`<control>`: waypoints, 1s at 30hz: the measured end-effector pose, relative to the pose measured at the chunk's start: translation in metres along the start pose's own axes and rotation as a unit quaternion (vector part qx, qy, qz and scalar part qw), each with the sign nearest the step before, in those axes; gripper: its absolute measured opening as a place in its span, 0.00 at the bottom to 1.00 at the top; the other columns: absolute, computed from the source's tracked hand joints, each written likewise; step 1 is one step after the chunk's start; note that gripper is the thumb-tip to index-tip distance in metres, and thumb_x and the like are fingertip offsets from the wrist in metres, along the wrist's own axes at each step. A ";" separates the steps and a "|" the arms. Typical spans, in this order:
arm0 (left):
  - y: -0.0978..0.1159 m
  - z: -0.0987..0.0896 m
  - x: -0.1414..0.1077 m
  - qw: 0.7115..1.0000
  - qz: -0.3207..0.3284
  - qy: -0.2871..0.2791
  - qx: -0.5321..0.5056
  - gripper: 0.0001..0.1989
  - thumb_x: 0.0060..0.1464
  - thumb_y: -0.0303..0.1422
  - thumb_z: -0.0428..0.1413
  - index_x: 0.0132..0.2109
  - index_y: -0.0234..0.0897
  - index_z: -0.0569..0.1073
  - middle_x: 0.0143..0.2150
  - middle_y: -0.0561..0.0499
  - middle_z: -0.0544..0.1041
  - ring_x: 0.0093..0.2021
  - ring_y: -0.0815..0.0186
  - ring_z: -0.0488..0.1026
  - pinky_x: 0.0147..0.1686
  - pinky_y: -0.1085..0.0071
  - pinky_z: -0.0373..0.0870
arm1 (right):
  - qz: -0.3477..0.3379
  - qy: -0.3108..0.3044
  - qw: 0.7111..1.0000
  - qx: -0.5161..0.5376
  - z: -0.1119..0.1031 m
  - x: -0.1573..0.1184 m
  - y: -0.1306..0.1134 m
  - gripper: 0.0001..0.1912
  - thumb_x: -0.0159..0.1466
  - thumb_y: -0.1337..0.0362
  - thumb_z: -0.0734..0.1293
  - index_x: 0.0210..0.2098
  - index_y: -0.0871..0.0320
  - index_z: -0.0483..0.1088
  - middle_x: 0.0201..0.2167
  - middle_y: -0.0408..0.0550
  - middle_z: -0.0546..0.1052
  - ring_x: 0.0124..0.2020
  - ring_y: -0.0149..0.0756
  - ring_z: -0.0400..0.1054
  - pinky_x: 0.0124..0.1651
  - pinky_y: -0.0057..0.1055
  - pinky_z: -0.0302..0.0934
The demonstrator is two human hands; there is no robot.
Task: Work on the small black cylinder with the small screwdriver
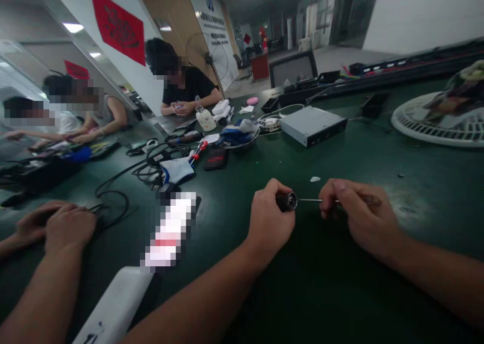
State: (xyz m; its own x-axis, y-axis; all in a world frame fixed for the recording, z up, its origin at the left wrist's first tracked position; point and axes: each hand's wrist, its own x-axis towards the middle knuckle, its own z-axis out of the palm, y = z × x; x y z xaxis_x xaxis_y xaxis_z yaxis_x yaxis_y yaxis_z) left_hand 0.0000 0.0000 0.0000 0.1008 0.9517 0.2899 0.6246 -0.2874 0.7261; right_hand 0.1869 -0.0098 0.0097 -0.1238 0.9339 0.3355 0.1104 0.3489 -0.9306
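My left hand (270, 218) grips a small black cylindrical part (286, 201) with a metal ring at its open end, possibly a connector. My right hand (357, 215) pinches a thin steel rod (310, 199) with a brown handle (370, 200), and the rod's tip meets the part's open end. Both hands are above the dark green workbench (416, 182). Further left, another person's hands (56, 225) rest on a black cable (109, 208).
A grey metal drive box (313, 125) and a white fan guard (434, 119) stand to the far right. A red-handled screwdriver (199, 150), a metal bowl (242, 145) holding blue cloth, and tangled black cables (162, 157) lie ahead. Co-workers sit across the bench.
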 end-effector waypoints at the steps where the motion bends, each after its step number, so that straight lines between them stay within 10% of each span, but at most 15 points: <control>1: 0.000 0.000 0.000 1.000 -0.001 -0.002 0.001 0.12 0.50 0.21 0.58 0.40 0.41 0.72 0.38 0.52 0.77 0.41 0.61 0.74 0.40 0.63 0.70 | -0.018 -0.003 1.000 -0.011 0.000 0.000 0.000 0.23 0.73 0.53 0.59 0.26 0.56 0.72 0.24 0.43 0.73 0.25 0.30 0.68 0.28 0.29 0.59; 6: -0.001 0.000 0.001 1.000 0.010 -0.009 0.004 0.13 0.49 0.19 0.57 0.39 0.41 0.72 0.37 0.53 0.77 0.40 0.61 0.74 0.40 0.63 0.70 | -0.041 -0.096 0.994 -0.013 -0.002 -0.001 0.002 0.21 0.73 0.54 0.60 0.30 0.56 0.75 0.27 0.45 0.76 0.28 0.33 0.69 0.29 0.30 0.60; 12: 0.001 -0.001 0.000 1.000 0.010 -0.017 0.017 0.13 0.49 0.20 0.58 0.39 0.41 0.72 0.39 0.52 0.78 0.42 0.60 0.75 0.41 0.62 0.70 | -0.008 -0.004 1.000 -0.024 -0.002 -0.003 0.000 0.24 0.74 0.54 0.59 0.25 0.56 0.72 0.22 0.43 0.73 0.24 0.30 0.68 0.27 0.29 0.59; 19: 0.002 -0.002 0.002 1.000 0.013 0.005 0.007 0.12 0.51 0.19 0.57 0.39 0.40 0.73 0.38 0.52 0.78 0.41 0.60 0.75 0.42 0.61 0.71 | -0.077 -0.069 0.989 -0.107 0.002 -0.002 -0.005 0.16 0.73 0.62 0.61 0.30 0.55 0.73 0.27 0.43 0.73 0.26 0.31 0.66 0.29 0.31 0.57; 30: 0.003 -0.001 0.000 0.999 0.021 -0.003 0.029 0.13 0.48 0.18 0.56 0.39 0.40 0.73 0.38 0.52 0.79 0.42 0.59 0.75 0.45 0.59 0.70 | 0.044 -0.058 0.997 -0.011 -0.002 0.001 0.000 0.24 0.73 0.52 0.58 0.26 0.55 0.73 0.21 0.45 0.74 0.23 0.33 0.68 0.25 0.30 0.59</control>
State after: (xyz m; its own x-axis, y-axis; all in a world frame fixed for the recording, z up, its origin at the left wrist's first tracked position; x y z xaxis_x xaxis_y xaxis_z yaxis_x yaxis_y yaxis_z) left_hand 0.0012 -0.0013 0.0028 0.1325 0.9399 0.3147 0.6640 -0.3199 0.6758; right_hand 0.1884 -0.0092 0.0105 -0.2255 0.9463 0.2318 0.1479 0.2684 -0.9519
